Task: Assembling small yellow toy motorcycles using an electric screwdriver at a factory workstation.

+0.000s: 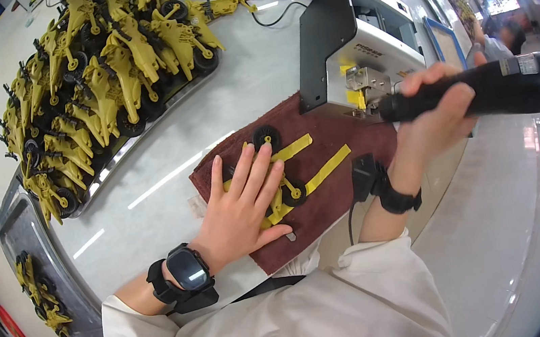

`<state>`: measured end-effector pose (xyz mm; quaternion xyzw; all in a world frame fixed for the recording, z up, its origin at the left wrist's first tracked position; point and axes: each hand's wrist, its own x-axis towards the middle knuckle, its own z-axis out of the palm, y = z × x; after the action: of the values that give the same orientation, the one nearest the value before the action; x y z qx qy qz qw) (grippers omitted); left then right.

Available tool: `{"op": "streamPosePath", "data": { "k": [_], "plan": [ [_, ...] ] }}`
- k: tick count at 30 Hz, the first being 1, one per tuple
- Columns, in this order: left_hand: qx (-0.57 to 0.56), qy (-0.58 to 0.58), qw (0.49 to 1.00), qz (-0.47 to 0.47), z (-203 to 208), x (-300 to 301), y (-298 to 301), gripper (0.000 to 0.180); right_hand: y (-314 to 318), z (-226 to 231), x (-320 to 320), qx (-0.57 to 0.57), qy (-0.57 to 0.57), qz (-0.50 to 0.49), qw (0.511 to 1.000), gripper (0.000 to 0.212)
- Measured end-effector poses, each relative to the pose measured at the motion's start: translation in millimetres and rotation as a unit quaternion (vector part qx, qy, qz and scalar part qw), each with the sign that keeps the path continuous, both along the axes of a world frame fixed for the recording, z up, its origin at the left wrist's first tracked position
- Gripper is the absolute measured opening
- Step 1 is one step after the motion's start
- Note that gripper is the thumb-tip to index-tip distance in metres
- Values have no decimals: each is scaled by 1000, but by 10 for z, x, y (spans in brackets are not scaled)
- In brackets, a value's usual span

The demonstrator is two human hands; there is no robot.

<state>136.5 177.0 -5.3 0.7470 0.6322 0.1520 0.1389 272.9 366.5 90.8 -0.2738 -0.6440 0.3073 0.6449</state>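
My left hand [237,207] lies flat with fingers spread over a yellow plastic toy part with black wheels [294,192], hiding much of it. The part rests on a brown cloth mat [278,253] marked with yellow tape strips [328,167]. Around a black electric screwdriver [511,85] my right hand [435,102] is closed, holding it nearly level with a little motion blur. The screwdriver's front end is close to the metal outlet [367,80] of a white and black screw feeder [350,49]; whether they touch is unclear.
At the left back, a tray [138,148] is heaped with several yellow toy assemblies [102,88]. A grey tray [81,289] at the left holds a few more. A blue frame [444,43] stands behind the feeder. Another person [501,36] is far off at the right.
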Motion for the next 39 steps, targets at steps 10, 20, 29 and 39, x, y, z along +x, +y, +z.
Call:
{"op": "streamPosePath", "data": {
  "k": [10,20,29,39],
  "plan": [
    [-1,-43,999,-15,7,-72,-99,83,-708,-154,-111,-76,53,250,964,87],
    [-15,-50,998,-31,5,-123,-166,77,-795,-227,-198,-109,26,337,935,77],
    [1,-60,998,-29,-29,-126,-184,75,-764,-387,-307,-148,-7,298,943,77],
    [26,-66,997,-11,-47,-124,-172,74,-778,-478,-351,-129,-2,284,950,71]
  ]
}}
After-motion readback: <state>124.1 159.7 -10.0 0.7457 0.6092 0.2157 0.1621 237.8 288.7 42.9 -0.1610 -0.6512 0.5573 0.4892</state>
